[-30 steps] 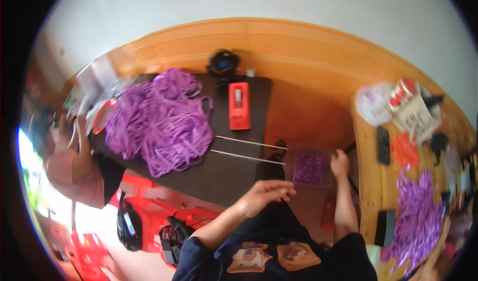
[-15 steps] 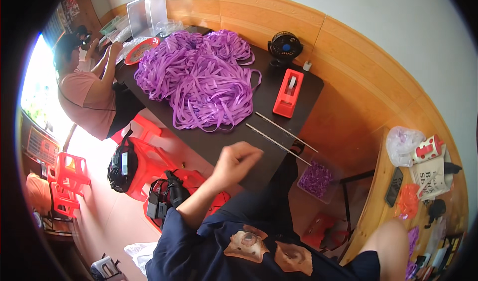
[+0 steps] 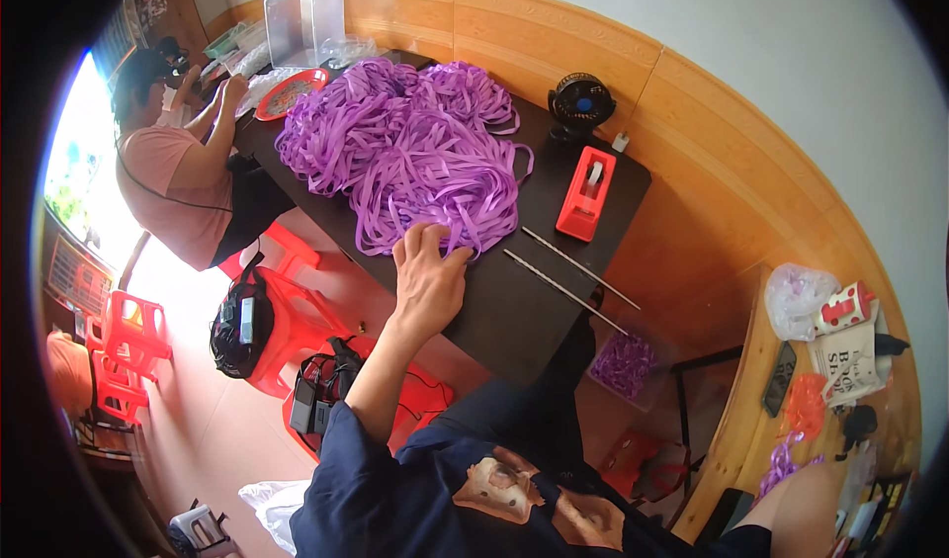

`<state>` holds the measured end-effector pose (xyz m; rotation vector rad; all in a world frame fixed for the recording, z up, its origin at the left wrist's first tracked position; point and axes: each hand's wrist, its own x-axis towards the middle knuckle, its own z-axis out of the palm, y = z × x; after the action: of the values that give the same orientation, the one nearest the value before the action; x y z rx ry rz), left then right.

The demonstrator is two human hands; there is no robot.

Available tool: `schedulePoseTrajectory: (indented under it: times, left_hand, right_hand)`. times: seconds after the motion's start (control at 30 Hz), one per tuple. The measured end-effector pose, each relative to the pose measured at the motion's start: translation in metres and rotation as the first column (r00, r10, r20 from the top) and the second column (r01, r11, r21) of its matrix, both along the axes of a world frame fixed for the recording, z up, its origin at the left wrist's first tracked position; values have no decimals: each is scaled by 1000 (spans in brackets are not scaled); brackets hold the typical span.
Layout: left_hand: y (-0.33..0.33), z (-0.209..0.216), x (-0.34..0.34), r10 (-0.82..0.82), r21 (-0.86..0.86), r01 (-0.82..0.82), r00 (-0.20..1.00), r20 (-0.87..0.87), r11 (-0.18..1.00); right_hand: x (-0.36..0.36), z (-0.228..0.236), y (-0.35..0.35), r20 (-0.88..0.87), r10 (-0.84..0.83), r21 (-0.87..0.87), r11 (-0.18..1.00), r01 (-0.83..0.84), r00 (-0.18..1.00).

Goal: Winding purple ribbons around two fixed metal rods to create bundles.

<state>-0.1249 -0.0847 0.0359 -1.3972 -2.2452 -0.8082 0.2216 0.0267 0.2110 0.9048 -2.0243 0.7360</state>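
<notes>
My left hand [image 3: 429, 279] reaches over the near edge of a big heap of purple ribbon [image 3: 425, 153] on the dark table [image 3: 494, 321]. Its fingers are apart and bent, their tips over the ribbon's front loops; whether they touch is hard to tell. My right arm [image 3: 813, 499] bends at the lower right above a wooden bench, and its hand is out of sight. Loose purple ribbon [image 3: 779, 467] lies beside that arm. Right of the heap, two thin patterned rods [image 3: 565, 286] jut past the table's edge, near a red tape dispenser [image 3: 587, 194].
A small black fan [image 3: 581, 103] stands by the wall. Under the rods sits a clear box of purple pieces [image 3: 625, 365]. The wooden bench [image 3: 727, 439] carries bags and a phone. Red stools [image 3: 287, 321] with black gear stand left; a co-worker [image 3: 173, 182] sits beyond.
My left hand has gone forward and left from the table's near edge to the ribbon heap, and its closed fingers have spread. My right arm has shifted slightly, with more loose ribbon showing beside it.
</notes>
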Motion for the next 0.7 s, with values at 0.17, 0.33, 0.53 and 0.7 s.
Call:
schedulePoseTrajectory:
  times: [0.17,0.33,0.53,0.7]
  left_hand:
    - [8,-14,0,8,-103,-21,993,-121,994]
    - [14,-13,59,-414,168,417,909,-57,893]
    - [19,-14,123,-756,156,740,647,101,654]
    - [17,-22,150,-871,129,879,418,257,459]
  right_hand:
    - [0,0,-3,-1,-27,-28,999,27,1000]
    - [-3,-4,-8,-5,-58,-69,996,57,998]
    - [-10,-12,-3,-11,-80,-120,990,78,997]
    - [-20,-24,8,-7,-98,-176,980,96,995]
